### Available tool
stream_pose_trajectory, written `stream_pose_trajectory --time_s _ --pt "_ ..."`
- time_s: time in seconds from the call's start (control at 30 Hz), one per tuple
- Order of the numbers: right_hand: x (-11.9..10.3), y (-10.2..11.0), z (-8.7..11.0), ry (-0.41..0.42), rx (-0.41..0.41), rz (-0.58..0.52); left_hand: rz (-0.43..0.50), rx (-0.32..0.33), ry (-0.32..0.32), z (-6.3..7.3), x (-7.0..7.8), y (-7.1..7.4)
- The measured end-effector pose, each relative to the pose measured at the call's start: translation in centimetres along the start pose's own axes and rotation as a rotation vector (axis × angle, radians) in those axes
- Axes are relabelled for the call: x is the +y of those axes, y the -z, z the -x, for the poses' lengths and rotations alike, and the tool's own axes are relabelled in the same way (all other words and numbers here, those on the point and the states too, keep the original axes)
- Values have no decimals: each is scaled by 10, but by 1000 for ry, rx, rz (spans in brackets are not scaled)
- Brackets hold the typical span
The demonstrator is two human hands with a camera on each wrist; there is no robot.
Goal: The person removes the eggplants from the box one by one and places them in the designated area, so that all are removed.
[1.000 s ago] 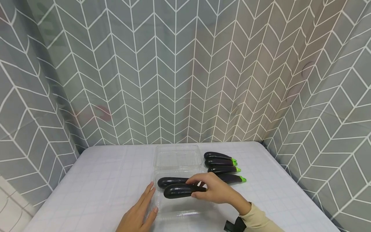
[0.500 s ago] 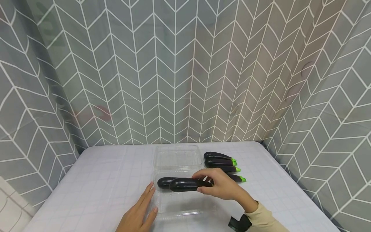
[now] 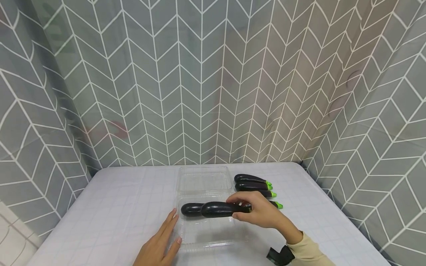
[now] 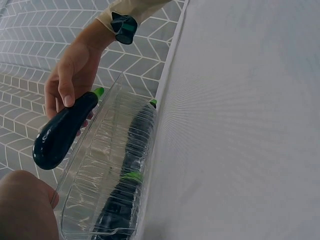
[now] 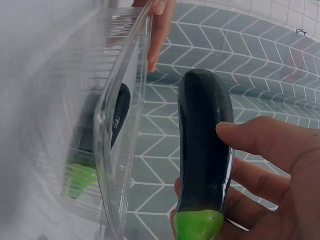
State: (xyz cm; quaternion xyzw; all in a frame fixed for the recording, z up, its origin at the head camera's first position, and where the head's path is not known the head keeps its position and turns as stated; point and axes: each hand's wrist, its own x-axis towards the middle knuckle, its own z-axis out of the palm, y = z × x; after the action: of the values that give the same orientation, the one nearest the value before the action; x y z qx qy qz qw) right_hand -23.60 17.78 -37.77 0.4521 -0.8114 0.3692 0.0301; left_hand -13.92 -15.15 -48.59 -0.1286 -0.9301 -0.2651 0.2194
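Observation:
My right hand (image 3: 261, 210) pinches a dark eggplant (image 3: 221, 210) near its stem end, thumb on one side and fingers on the other. In the right wrist view this eggplant (image 5: 205, 140) hangs above the clear plastic container (image 5: 102, 115), its green cap toward the wrist. Another eggplant (image 3: 190, 209) lies inside the container (image 3: 213, 242), partly hidden behind the held one. My left hand (image 3: 159, 240) rests along the container's left side with its fingers extended.
Several more eggplants (image 3: 249, 178) with green caps lie side by side on the white table (image 3: 110, 218), right of the container. The container's lid (image 3: 203, 180) is folded back behind it. A patterned curtain (image 3: 199, 92) stands behind the table and on both sides.
My right hand has carried the held eggplant rightward and slightly away from me, so it now overlaps the one lying in the container. My left hand stays in place.

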Motion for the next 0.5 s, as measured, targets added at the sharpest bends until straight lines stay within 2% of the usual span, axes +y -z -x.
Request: stream_pose_trajectory --time_s 0.5 --pt "3 9 11 -27 18 -12 5 3 4 1 0 0"
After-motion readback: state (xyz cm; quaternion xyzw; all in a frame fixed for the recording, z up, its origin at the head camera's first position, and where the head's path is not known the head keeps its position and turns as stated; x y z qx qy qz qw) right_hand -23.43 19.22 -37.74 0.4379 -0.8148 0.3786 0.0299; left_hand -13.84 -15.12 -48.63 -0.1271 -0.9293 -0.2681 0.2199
